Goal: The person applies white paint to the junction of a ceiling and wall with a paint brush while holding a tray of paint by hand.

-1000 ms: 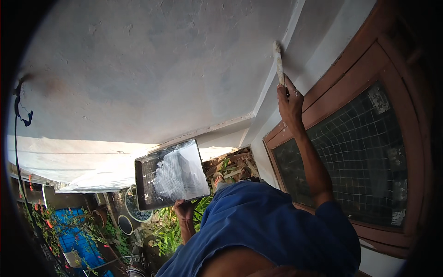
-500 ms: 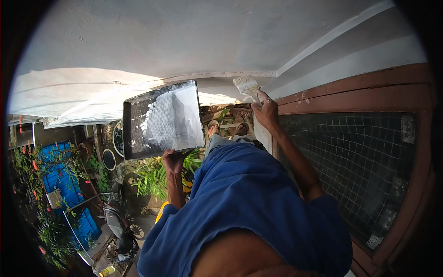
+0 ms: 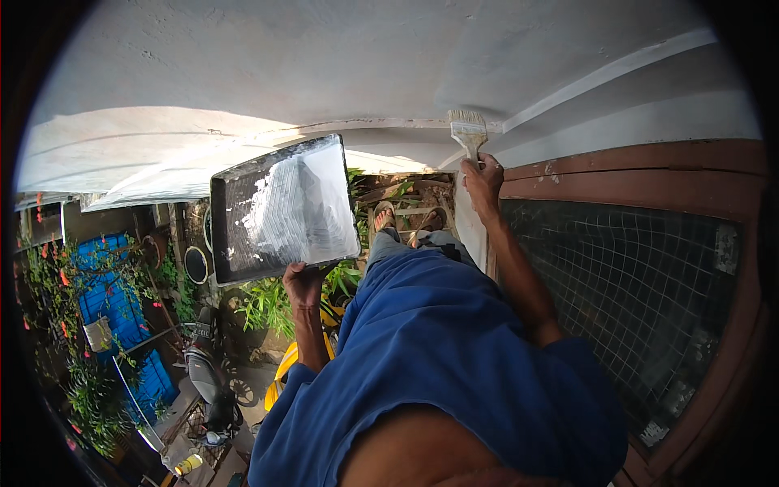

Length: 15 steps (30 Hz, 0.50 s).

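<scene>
My left hand (image 3: 304, 284) grips the near edge of a black paint tray (image 3: 233, 235), its thumb over the rim. White paint (image 3: 304, 203) coats the right part of the tray, with ridged streaks across it. In my right hand (image 3: 484, 180) is a wide paintbrush (image 3: 468, 134), held by its handle with the bristles pointing up. Those pale bristles are at the grey-white wall (image 3: 324, 65), close to the ledge corner; whether they touch it I cannot tell.
A brown-framed window (image 3: 633, 162) with wire mesh stands close on my right. My sandalled feet (image 3: 385, 217) rest on narrow bars high up. Below on the left are a parked motorcycle (image 3: 203, 369), blue sheeting (image 3: 114, 292), flowering plants (image 3: 89, 406) and leafy greenery (image 3: 272, 304).
My right hand has moved the paintbrush rightward and slightly up, turning its bristles from leaning left to nearly upright. The paint tray stays in my left hand, almost unmoved.
</scene>
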### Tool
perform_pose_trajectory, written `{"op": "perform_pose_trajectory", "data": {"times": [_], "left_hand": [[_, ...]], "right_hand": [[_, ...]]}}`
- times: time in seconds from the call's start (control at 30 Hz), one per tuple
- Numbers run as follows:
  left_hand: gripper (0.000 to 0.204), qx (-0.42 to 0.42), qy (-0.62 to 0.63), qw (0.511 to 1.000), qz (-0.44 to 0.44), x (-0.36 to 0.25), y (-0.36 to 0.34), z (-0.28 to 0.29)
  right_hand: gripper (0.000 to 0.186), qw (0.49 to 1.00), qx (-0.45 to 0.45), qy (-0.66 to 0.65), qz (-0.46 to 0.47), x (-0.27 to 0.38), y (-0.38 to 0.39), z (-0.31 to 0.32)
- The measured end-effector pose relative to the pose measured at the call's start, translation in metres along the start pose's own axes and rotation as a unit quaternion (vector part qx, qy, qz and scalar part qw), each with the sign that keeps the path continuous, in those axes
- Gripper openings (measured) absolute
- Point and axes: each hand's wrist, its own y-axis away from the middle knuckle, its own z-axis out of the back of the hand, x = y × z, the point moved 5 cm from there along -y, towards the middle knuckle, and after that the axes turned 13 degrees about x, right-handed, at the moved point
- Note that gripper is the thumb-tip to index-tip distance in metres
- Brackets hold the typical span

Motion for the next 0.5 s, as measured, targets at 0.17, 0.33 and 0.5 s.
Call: {"op": "perform_pose_trajectory", "data": {"times": [0.17, 0.33, 0.5], "left_hand": [[0.056, -0.003, -0.007, 1.0, 0.01, -0.006, -0.005, 0.008], [0.057, 0.004, -0.003, 1.0, 0.023, -0.004, -0.003, -0.001], [0.056, 0.008, -0.005, 0.999, 0.046, -0.005, -0.003, 0.002]], "right_hand": [[0.02, 0.998, 0.037, -0.02, 0.035, 0.031, -0.024, 0.011], [0.019, 0.988, 0.005, -0.098, 0.121, 0.087, 0.02, 0.031], [0.027, 0.983, -0.038, -0.08, 0.16, 0.031, 0.007, 0.017]]}}
